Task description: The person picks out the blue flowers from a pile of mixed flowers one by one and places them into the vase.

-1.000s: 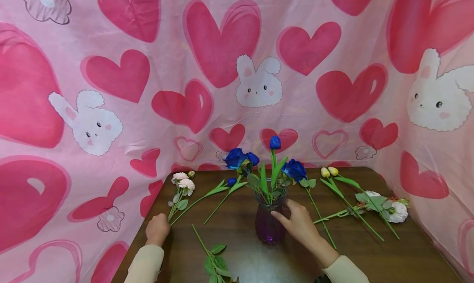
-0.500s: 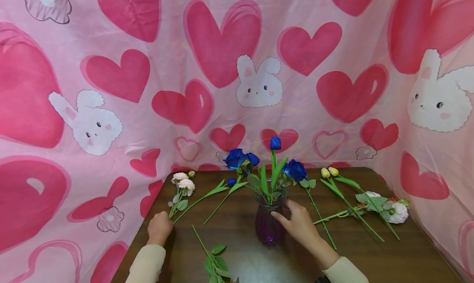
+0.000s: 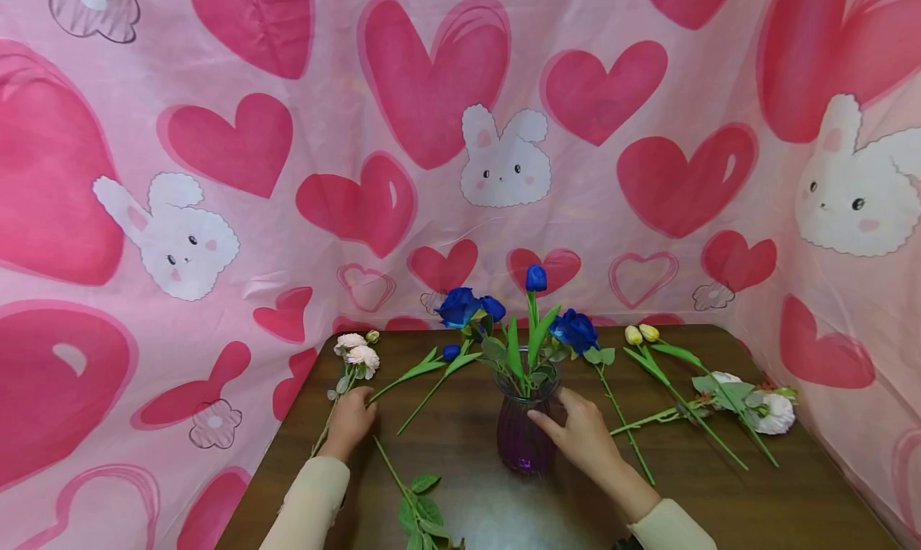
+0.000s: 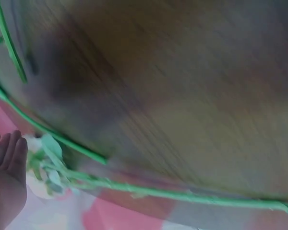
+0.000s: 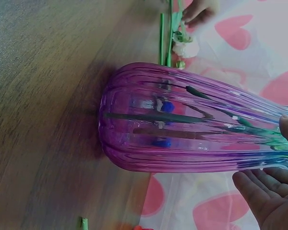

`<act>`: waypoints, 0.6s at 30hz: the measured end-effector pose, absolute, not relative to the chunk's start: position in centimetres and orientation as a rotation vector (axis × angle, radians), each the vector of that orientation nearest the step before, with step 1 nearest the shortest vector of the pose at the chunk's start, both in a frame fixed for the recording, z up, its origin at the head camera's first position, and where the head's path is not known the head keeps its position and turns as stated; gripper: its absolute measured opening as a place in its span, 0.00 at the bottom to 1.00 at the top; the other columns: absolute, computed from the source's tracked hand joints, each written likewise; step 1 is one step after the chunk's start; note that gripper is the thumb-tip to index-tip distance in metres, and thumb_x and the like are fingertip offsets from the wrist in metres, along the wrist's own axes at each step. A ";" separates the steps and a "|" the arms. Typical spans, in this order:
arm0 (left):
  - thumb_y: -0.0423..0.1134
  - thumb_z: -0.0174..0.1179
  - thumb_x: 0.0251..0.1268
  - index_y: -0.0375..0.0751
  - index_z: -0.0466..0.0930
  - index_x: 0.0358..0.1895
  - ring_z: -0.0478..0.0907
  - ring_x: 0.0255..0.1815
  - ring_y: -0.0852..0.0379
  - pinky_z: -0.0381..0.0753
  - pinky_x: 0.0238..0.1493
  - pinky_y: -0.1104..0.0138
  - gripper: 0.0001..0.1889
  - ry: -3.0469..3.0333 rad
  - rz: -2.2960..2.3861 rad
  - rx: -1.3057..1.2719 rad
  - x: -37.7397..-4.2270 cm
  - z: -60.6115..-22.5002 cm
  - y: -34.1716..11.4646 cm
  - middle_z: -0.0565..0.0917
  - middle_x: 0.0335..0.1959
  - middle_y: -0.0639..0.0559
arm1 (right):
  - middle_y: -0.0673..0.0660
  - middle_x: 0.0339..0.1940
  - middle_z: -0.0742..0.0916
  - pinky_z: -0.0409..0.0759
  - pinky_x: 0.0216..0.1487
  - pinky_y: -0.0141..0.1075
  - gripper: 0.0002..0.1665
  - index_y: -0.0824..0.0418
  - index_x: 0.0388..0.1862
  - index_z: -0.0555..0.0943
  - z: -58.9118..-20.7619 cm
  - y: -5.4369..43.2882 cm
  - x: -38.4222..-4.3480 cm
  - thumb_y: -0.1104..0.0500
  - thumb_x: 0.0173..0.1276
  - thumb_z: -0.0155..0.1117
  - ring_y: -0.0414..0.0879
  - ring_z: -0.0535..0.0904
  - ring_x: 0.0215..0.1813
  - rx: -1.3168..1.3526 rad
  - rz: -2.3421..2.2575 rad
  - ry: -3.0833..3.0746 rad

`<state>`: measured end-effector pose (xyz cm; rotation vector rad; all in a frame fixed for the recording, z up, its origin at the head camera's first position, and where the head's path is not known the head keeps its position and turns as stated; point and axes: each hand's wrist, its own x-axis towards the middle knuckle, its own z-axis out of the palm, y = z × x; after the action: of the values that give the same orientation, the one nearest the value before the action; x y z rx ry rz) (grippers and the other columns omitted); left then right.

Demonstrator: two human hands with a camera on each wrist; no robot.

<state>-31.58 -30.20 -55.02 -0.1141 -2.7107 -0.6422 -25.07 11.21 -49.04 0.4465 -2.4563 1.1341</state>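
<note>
My left hand [image 3: 348,424] reaches over the left side of the table, fingertips close to the stem of a blue tulip [image 3: 451,352]. In the left wrist view its fingers [image 4: 14,155] are extended, with nothing between them. Beside it lies a spray of pale pink flowers [image 3: 362,360], its long stem [image 4: 182,195] passing by the hand. My right hand [image 3: 583,434] holds a purple ribbed glass vase [image 3: 521,446] near its neck, thumb on one side and fingers on the other. The vase stands upright with blue roses [image 3: 573,331] and an upright blue tulip [image 3: 536,278] in it.
On the right lie yellow tulips [image 3: 631,336], white flowers [image 3: 774,412] and a bare-looking stem [image 3: 624,422]. A leafy stem [image 3: 417,502] lies at the front of the wooden table [image 3: 496,518]. Pink heart-patterned cloth [image 3: 432,214] hangs behind and at the sides.
My left hand has moved forward and right from the table's left edge, along the pale pink flower's stem toward the blue tulip stem. The right hand and vase have stayed in place.
</note>
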 end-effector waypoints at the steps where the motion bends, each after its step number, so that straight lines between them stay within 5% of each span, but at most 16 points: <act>1: 0.25 0.65 0.52 0.26 0.82 0.43 0.81 0.41 0.36 0.78 0.43 0.46 0.13 -2.721 -0.660 -0.117 -31.7 -55.0 -29.9 0.84 0.37 0.35 | 0.56 0.41 0.87 0.82 0.44 0.49 0.20 0.59 0.45 0.83 -49.1 11.2 -25.1 0.54 0.55 0.77 0.51 0.85 0.43 0.445 1.135 -2.456; 18: 0.28 0.61 0.57 0.25 0.80 0.50 0.78 0.48 0.33 0.77 0.47 0.44 0.17 -2.876 -0.666 0.048 -33.0 -56.2 -29.1 0.81 0.45 0.30 | 0.55 0.41 0.87 0.82 0.43 0.47 0.19 0.58 0.45 0.83 -49.2 11.2 -25.1 0.53 0.56 0.77 0.49 0.84 0.43 0.426 1.157 -2.458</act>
<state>-32.96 -29.11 -56.16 0.0476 -2.8764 -0.6660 -25.06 11.16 -49.20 0.4260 -2.4575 1.1569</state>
